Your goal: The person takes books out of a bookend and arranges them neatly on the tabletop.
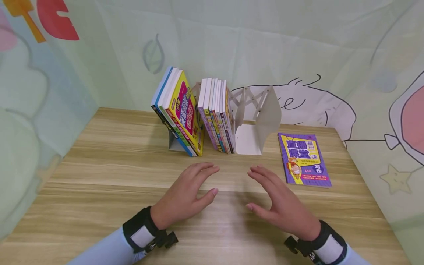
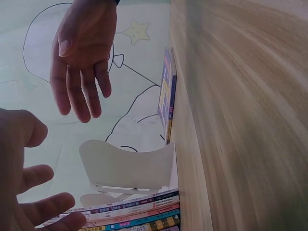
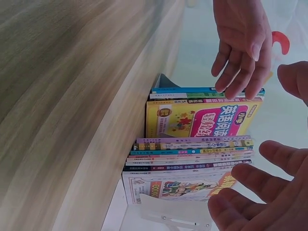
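Both hands hover above the wooden table, palms facing each other, holding nothing. My left hand (image 1: 185,195) has its fingers loosely extended, in front of the upright books. My right hand (image 1: 281,200) is likewise relaxed, nearest to a purple and yellow book (image 1: 304,160) that lies flat on the table. A white folding bookrack (image 1: 269,116) stands at the back. Its left section carries a few larger books with a yellow one (image 3: 168,118) outermost, leaning. A row of several thinner books (image 1: 216,114) stands in the middle section, and the right section holds no book.
The wooden table (image 1: 109,176) meets a printed cloth backdrop (image 1: 212,44) behind the rack and at both sides. Black straps with small cameras sit around the left wrist (image 1: 142,228) and the right wrist (image 1: 328,243).
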Motion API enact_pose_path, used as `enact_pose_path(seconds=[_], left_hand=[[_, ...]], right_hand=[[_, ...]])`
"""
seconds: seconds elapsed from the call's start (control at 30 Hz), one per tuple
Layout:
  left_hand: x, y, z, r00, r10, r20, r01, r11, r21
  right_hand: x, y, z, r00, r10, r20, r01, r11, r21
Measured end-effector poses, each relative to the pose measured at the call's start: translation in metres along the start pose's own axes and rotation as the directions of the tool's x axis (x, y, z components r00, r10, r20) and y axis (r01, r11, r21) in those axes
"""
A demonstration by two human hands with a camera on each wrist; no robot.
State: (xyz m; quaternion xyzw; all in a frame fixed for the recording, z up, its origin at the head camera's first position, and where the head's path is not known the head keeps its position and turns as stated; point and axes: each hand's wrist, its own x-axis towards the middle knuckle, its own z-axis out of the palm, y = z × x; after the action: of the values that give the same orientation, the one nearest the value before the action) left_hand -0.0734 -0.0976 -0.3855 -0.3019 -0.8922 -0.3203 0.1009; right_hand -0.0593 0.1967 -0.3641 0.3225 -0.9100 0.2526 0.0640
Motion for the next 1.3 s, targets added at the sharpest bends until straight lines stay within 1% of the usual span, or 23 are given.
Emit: enact_pose_path(seconds=[0.1,0.23,0.33,0.5,0.57,0.7,0.77,0.87,1.03,1.17,1.3], left_hand=[[0.002,0.0,-0.001,1.0,0.002,0.002,-0.002,1.0,0.01],[0.012,0.001,-0.005,0.999,0.022,-0.024,-0.021,1.0,0.021],[0.024,0.003,-0.008,0.998,0.039,-0.04,-0.037,0.999,0.036],[0.049,0.005,-0.01,0.997,0.061,-0.042,-0.059,0.997,0.055],[0.059,0.005,-0.011,0.996,0.076,-0.052,-0.073,0.996,0.053],[0.079,0.004,-0.014,0.993,0.091,-0.075,-0.087,0.995,0.055],[0.088,0.003,-0.015,0.993,0.083,-0.081,-0.078,0.995,0.064],[0.099,0.002,-0.018,0.995,0.054,-0.085,-0.046,0.995,0.089],[0.113,0.0,-0.02,0.998,0.015,-0.062,-0.006,0.99,0.141],[0.119,0.0,-0.02,0.999,-0.006,-0.042,0.012,0.989,0.15],[0.119,-0.001,-0.018,0.999,0.003,-0.042,0.003,0.99,0.138]], right_hand=[[-0.001,0.001,0.002,1.0,0.007,0.004,-0.007,1.0,0.003],[-0.002,0.003,0.004,1.0,0.014,0.002,-0.014,1.0,0.004],[-0.003,0.004,0.006,1.0,0.014,0.015,-0.013,1.0,-0.009],[-0.006,0.005,0.007,0.999,-0.002,0.034,0.003,0.999,-0.052],[-0.007,0.005,0.007,1.0,-0.006,0.024,0.007,0.999,-0.052],[-0.01,0.005,0.006,1.0,-0.013,-0.02,0.013,1.0,-0.023],[-0.011,0.006,0.006,0.999,-0.024,-0.045,0.024,1.0,-0.011],[-0.012,0.007,0.005,0.998,-0.034,-0.061,0.033,0.999,-0.016],[-0.013,0.008,0.004,0.997,-0.031,-0.064,0.029,0.999,-0.024],[-0.013,0.008,0.004,0.999,-0.018,-0.049,0.017,1.0,-0.023],[-0.013,0.009,0.003,0.999,0.007,-0.032,-0.007,1.0,-0.011]])
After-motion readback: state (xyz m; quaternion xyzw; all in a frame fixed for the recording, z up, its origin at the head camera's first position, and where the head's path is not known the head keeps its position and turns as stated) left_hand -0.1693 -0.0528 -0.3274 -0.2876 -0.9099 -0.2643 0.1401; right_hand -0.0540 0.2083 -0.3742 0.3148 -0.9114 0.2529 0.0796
